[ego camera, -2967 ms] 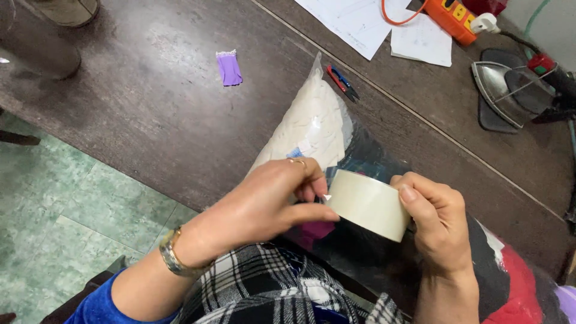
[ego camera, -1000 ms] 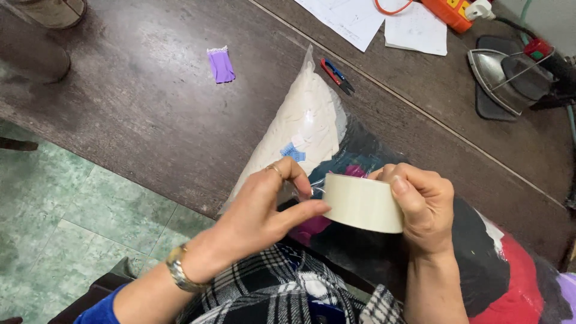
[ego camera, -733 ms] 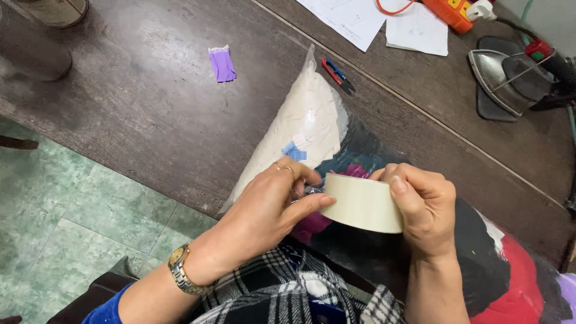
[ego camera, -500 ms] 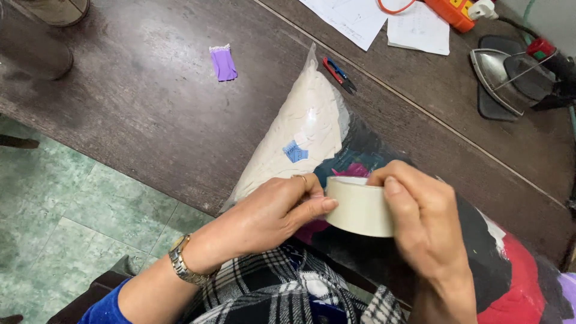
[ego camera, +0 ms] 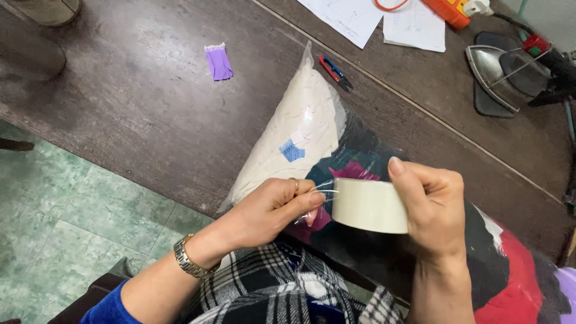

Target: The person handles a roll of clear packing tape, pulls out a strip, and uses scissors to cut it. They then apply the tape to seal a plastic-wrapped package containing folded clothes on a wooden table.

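My right hand grips a roll of clear packing tape with a pale core. My left hand pinches the loose end of the tape, drawn a short way off the roll. Both hands hover over a clear plastic bag that lies on the dark wooden table. The bag holds white fabric with a small blue tag, plus dark and pink cloth. A metal watch sits on my left wrist.
A purple scrap lies on the table to the left. Red and blue thread snips rest beyond the bag. Papers, an orange device and an iron on its stand are at the far side. Red and black cloth lies at right.
My left hand has found the tape's end and peeled it a little way off the roll. The right hand has shifted its hold on the roll.
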